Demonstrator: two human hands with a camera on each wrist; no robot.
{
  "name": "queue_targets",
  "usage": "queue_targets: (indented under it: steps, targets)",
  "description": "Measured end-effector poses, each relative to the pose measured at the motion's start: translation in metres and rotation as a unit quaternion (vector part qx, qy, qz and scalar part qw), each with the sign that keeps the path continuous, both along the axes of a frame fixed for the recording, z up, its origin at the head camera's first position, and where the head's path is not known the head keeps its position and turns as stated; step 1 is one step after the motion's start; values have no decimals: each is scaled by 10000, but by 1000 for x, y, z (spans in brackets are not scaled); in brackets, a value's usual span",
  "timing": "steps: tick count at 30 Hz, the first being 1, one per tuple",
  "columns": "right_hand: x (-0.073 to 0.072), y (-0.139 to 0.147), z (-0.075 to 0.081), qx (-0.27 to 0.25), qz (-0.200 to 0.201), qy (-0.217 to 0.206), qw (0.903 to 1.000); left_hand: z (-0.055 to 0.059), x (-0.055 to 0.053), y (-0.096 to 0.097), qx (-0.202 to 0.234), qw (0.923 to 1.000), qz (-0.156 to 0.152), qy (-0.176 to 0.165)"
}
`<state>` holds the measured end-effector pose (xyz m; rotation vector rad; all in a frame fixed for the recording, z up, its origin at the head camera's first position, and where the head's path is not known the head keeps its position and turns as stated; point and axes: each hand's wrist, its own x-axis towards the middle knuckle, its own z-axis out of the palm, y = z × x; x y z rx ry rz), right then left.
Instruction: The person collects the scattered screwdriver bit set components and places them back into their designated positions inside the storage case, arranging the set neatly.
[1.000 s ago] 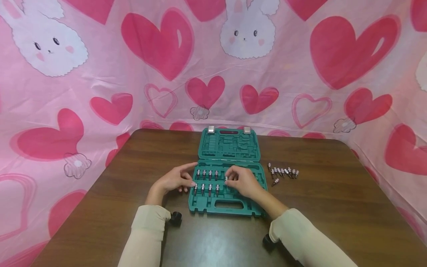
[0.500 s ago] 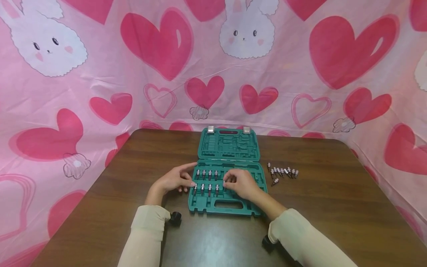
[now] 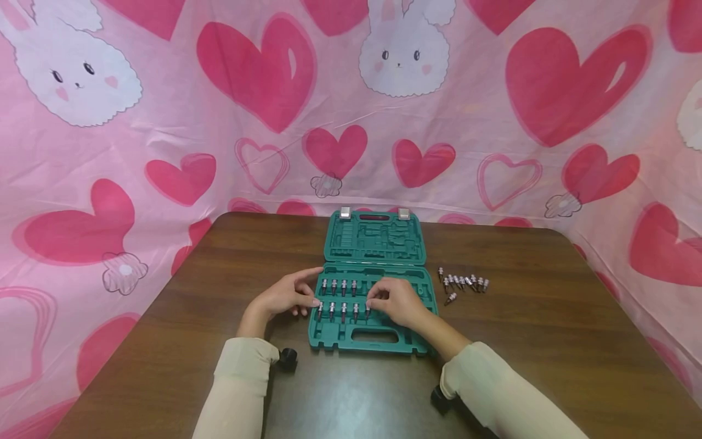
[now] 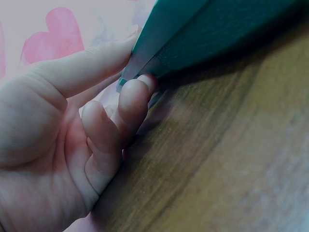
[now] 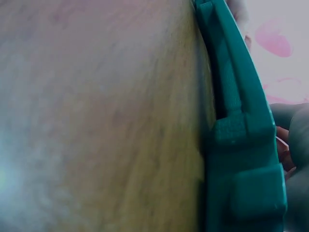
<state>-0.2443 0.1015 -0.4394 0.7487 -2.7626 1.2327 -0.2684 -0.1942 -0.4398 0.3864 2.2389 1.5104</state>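
Note:
A green tool case (image 3: 326, 338) lies open on the table, with two rows of bit sockets, silver with dark tips, in its near half. My left hand (image 3: 285, 297) holds the case's left edge. In the left wrist view, its thumb (image 4: 91, 65) lies along the rim while other fingers curl by the lower side. My right hand (image 3: 399, 302) pinches a bit socket (image 3: 368, 313) at the right end of the front row, its upper part hidden by the fingertips. In the right wrist view, the case's front wall (image 5: 246, 145) hides much of that hand.
Several loose bit sockets (image 3: 462, 281) lie on the brown wooden table (image 3: 548, 317) right of the case. The raised lid (image 3: 375, 238) leans away at the back. A pink heart-patterned cloth (image 3: 263, 73) hangs around the table's far side.
My right hand has shifted slightly left and toward me, bringing the bit socket down into line with the front row. My left hand stays on the case edge.

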Motion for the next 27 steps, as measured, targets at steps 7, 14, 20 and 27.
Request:
queue_targets:
  steps: [7,14,20,27]
  targets:
    - [-2,-1,4,150,88,-57,9998,0,0,0,13,10000,-9,27]
    - [-4,-3,8,517,255,-133,9983,1,1,0,10,10000,-17,27]
    - [-7,-4,10,650,351,-246,9970,2,2,-1,-18,10000,20,20]
    - [-10,-4,14,786,457,-505,9946,2,1,-1,-1,10000,-7,32]
